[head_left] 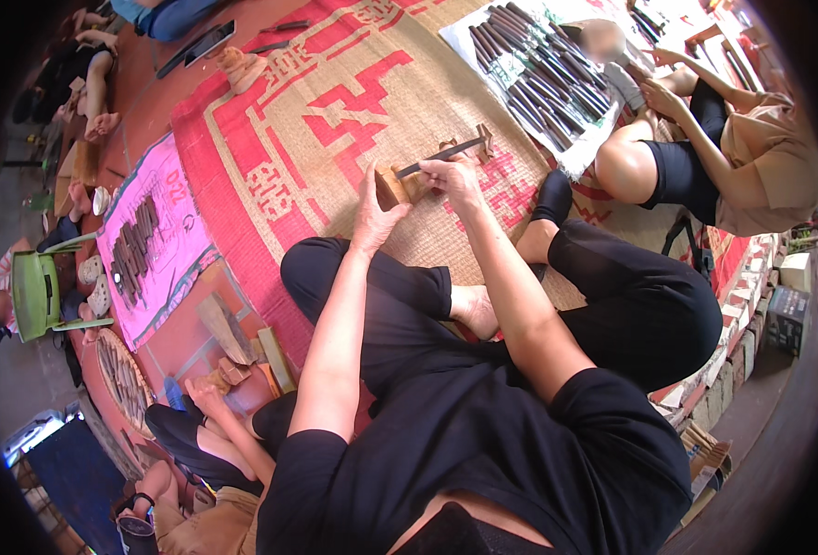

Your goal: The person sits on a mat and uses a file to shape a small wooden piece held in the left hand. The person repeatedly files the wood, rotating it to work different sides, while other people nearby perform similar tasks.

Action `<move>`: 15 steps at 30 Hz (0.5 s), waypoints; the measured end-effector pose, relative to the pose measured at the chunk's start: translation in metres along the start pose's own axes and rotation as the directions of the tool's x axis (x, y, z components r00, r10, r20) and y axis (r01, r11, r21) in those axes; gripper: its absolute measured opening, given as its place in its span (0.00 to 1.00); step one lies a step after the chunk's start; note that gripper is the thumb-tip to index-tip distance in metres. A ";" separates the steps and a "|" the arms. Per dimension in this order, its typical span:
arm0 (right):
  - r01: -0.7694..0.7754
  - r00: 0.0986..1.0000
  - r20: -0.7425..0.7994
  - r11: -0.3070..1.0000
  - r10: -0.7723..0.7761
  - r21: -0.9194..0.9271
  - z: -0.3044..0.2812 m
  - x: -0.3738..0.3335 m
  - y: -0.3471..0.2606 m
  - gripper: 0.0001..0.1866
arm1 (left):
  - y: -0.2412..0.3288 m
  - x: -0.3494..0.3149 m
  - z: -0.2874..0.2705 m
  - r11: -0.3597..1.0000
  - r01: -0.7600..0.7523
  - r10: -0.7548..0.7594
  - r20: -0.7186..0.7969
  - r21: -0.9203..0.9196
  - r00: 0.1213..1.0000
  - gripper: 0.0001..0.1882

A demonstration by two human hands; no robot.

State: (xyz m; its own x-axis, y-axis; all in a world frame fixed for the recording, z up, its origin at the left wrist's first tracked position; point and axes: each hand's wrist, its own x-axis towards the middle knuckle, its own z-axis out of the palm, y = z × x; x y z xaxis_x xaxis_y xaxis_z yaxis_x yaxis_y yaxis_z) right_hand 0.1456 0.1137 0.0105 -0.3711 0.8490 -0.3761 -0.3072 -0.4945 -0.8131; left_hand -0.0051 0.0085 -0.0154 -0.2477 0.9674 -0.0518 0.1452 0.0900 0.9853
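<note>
Two forearms: the left forearm (330,338) runs nearly straight up to its wrist; the right forearm (518,291) slants inward from a bent elbow, so both hands meet ahead of the crossed legs (381,310).
Left hand (377,225): cupped on the block, fingers raised along its outer side and thumb spread toward the right hand.
Right hand (458,185): pinching the rod partway along, thumb and fingers close together; whether its lower fingers also brace on the wood cannot be told.
Block (392,190): between the two hands, against the left hand's fingers.
Rod (467,148): slanting through the right hand's grip, one end over the block, the other beyond the fingertips; contact with the block is unclear.
Good practice: the left hand would best grip the block firmly, with its thumb clear of the rod's end, while the right hand guides with small, even wrist movements.
Mat (386,111): beneath and beyond both hands, red and straw-coloured.
Sticks (548,79): dark, laid on a white sheet (460,37), ahead and to the right of the right hand.
</note>
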 end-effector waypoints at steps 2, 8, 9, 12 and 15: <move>-0.044 0.999 -0.028 0.999 0.043 -0.019 0.008 -0.005 -0.004 0.06 | 0.000 0.000 0.000 1.000 0.014 -0.014 0.006 -0.025 1.000 0.53; 0.004 0.989 -0.145 0.998 -0.013 -0.059 -0.005 0.000 0.001 0.09 | 0.005 0.000 0.003 1.000 0.017 -0.017 -0.011 -0.021 1.000 0.52; 0.023 0.995 -0.096 0.999 -0.026 -0.033 0.000 -0.001 -0.001 0.08 | 0.004 -0.001 0.001 1.000 0.011 -0.011 -0.011 -0.015 1.000 0.52; -0.059 0.998 -0.038 0.998 0.059 -0.001 0.012 -0.008 -0.007 0.08 | 0.003 -0.001 0.001 1.000 -0.005 0.005 -0.011 -0.004 1.000 0.52; -0.039 0.995 -0.099 0.996 0.030 -0.083 -0.001 -0.005 -0.001 0.05 | 0.003 0.000 0.001 1.000 0.001 -0.001 -0.009 -0.017 1.000 0.52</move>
State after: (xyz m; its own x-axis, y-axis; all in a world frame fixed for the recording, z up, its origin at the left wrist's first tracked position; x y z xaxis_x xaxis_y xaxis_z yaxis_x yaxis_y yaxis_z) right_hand 0.1488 0.1104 0.0122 -0.2918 0.8478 -0.4429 -0.2185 -0.5099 -0.8320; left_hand -0.0033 0.0089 -0.0123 -0.2561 0.9653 -0.0517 0.1291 0.0872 0.9878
